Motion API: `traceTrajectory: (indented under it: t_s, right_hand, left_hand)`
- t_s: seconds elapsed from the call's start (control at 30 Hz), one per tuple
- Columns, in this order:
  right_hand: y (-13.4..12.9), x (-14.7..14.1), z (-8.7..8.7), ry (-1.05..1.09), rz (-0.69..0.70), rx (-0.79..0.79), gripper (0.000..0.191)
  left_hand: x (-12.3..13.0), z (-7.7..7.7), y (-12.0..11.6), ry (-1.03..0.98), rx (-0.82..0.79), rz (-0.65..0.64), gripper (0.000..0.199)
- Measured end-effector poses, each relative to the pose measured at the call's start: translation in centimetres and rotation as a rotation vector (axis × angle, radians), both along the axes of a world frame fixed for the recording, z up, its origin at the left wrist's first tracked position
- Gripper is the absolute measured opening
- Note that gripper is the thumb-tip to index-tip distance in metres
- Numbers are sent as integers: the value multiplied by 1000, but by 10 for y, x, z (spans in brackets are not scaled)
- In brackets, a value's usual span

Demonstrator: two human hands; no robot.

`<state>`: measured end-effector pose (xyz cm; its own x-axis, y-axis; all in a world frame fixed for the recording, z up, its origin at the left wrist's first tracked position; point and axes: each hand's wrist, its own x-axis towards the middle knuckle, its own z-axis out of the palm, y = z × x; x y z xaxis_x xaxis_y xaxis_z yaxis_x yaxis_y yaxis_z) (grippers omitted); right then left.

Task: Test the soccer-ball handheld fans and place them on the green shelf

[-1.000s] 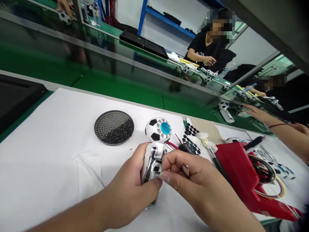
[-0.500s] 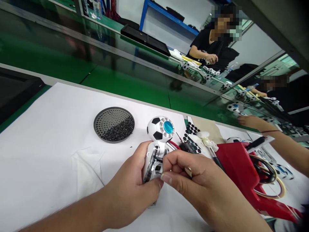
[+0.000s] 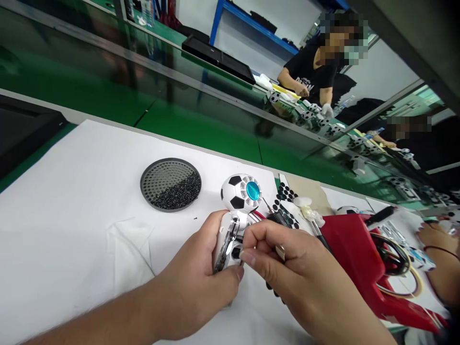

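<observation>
My left hand (image 3: 194, 273) grips the body of a toy robot (image 3: 230, 244), which has a chrome-and-white torso and a soccer-ball head (image 3: 240, 192) with a turquoise disc. My right hand (image 3: 291, 268) pinches at the robot's chest with thumb and fingertips. Whatever lies between those fingertips is hidden. A ring shows on one right finger. Just beyond the robot's head lies a small black-handled screwdriver (image 3: 276, 218) on a sheet of black dot stickers (image 3: 285, 211).
A round grey mesh dish (image 3: 170, 184) holds black granules on white cloth (image 3: 75, 239). A red holder (image 3: 354, 254) with coiled wires stands right. A co-worker's hand (image 3: 436, 239) is at the right edge. Other workers sit beyond a glass panel.
The co-worker's hand has moved from the far side down to the right edge. My hands and the robot stay together, and the view has shifted slightly.
</observation>
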<state>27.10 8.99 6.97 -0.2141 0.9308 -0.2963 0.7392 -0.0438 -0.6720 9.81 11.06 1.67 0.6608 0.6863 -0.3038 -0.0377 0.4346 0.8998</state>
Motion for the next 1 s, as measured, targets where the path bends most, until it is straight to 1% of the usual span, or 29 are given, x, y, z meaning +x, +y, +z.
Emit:
traceTrajectory:
  t_s: [0.1,0.2,0.4,0.57,0.7,0.83,1.0]
  right_hand:
    - [0,2,3,-28,8,4,15]
    - [0,4,5,-51,15,-10,16]
    - [0,5,4,-85,51,-42,12]
    - [1,4,5,-98,51,-58,12]
    - [3,-2,5,-112,70,7,13]
    - [3,-8,5,-151,72,93,16]
    - [0,-10,0,-210,87,195,17]
  left_hand:
    - [0,0,1,-2,-9,-21,32]
    - [-1,-2,1,-9,-12,-9,31]
    - [-1,-2,1,-36,-20,29,34]
    - [-1,-1,1,-30,0,14,31]
    - [-2,0,1,-4,10,-12,26]
    - [-2,-1,-1,-13,3,-31,26]
    - [-2,-1,-1,-29,-78,-5,37]
